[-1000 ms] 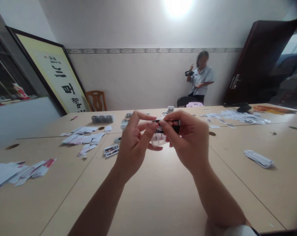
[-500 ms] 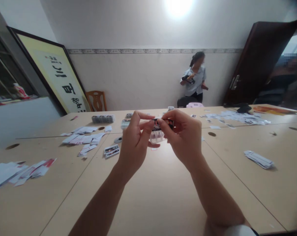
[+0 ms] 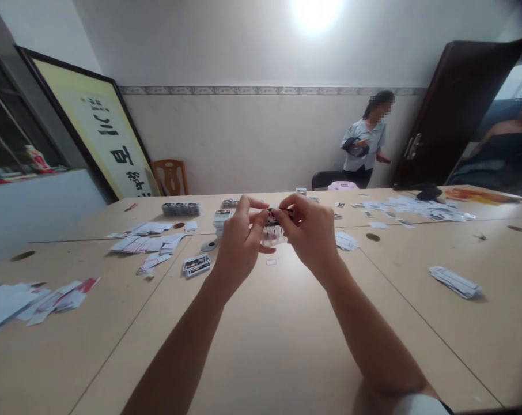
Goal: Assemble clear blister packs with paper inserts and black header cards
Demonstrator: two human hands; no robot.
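Centre of the frame, the left hand [image 3: 238, 245] and right hand [image 3: 313, 233] each pinch a black strip [image 3: 271, 219] by a clear box [image 3: 272, 235], grip closed; seemingly midway, whether fixed I can't tell.

The pale wooden table [image 3: 269, 346] has dark seams and several round holes [image 3: 373, 237]. At its near left edge lie loose white sheets [image 3: 6, 305], some with red; farther in, overlapping paper slips [image 3: 144, 245] spread beside a hole. Behind them stands a row of clear packs [image 3: 181, 208]. A grey disc [image 3: 208, 246] lies near two dark-printed cards [image 3: 196, 266], one overlapping the other. Toward the middle lies a small red-edged label [image 3: 271, 262], and right of it fanned white slips [image 3: 346, 241]. Rightward lies a folded paper bundle [image 3: 455, 281]; beyond it are scattered papers [image 3: 399, 204], a dark object [image 3: 428, 191] and an orange patterned sheet [image 3: 481, 195]
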